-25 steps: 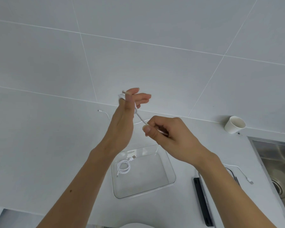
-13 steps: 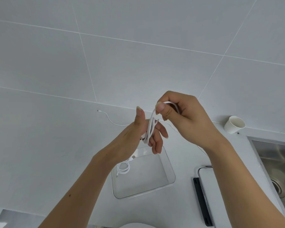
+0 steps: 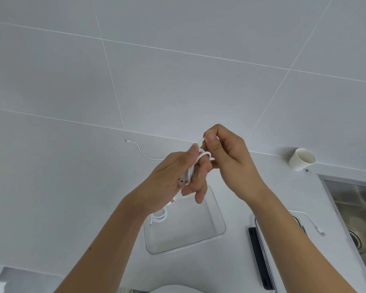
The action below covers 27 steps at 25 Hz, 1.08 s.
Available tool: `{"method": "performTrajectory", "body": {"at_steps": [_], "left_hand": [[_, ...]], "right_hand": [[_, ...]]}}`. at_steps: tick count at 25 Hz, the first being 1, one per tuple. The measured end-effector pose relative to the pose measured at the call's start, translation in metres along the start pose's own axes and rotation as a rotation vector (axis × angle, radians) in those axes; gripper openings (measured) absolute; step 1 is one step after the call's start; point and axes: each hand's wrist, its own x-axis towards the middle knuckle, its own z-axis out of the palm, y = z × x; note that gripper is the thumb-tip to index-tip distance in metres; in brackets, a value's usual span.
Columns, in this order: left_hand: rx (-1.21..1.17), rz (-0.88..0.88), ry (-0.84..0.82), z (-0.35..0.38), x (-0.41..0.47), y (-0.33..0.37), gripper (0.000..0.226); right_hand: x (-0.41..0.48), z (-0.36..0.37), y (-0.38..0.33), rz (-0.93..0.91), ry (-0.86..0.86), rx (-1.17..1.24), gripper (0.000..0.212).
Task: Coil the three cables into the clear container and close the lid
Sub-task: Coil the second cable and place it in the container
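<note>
Above the clear container (image 3: 219, 220), my left hand (image 3: 178, 176) holds a white cable (image 3: 191, 168) wound in loops around its fingers, thumb pressed on the loops. My right hand (image 3: 226, 157) pinches the free end of that cable just above the coil. Inside the container, at its left side, lies a coiled white cable (image 3: 158, 216). Another white cable (image 3: 143, 152) trails on the counter behind my hands, its plug at the far left. A further white cable (image 3: 314, 224) lies at the right, partly hidden by my right forearm.
The container's lid (image 3: 260, 256), with a dark clip edge, lies right of the container under my right forearm. A white paper cup (image 3: 301, 159) lies tipped near the wall. A steel sink (image 3: 355, 210) fills the right edge. White tiled wall behind.
The cable went from stretched between my hands to wound around my left fingers. Both hands came down a little and closer, my right hand now at the coil's top.
</note>
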Motion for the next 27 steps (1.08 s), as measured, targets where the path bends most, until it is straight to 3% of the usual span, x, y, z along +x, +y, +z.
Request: {"method": "performTrajectory", "body": {"at_steps": [4, 9, 13, 16, 19, 24, 27], "left_hand": [[0.017, -0.058, 0.065, 0.003, 0.005, 0.002, 0.055], [0.241, -0.013, 0.301, 0.006, 0.005, -0.005, 0.053], [0.498, 0.094, 0.48, 0.017, 0.007, -0.016, 0.048], [0.558, 0.125, 0.606, 0.019, 0.009, -0.02, 0.044], [0.54, 0.13, 0.62, 0.018, 0.011, -0.015, 0.045], [0.503, 0.139, 0.588, 0.012, 0.014, -0.006, 0.051], [0.468, 0.099, 0.542, 0.012, 0.016, -0.006, 0.056]], "right_hand": [[-0.004, 0.004, 0.009, -0.03, 0.095, -0.043, 0.031], [-0.01, 0.007, 0.011, -0.099, 0.225, -0.218, 0.026], [-0.007, 0.003, 0.01, -0.104, 0.248, -0.143, 0.024], [-0.007, -0.003, 0.005, -0.091, 0.182, -0.082, 0.023], [-0.007, -0.015, 0.003, -0.022, 0.041, 0.02, 0.023], [-0.005, -0.037, -0.003, 0.03, 0.024, -0.42, 0.02], [-0.003, -0.041, -0.006, 0.051, 0.055, -0.463, 0.025]]}}
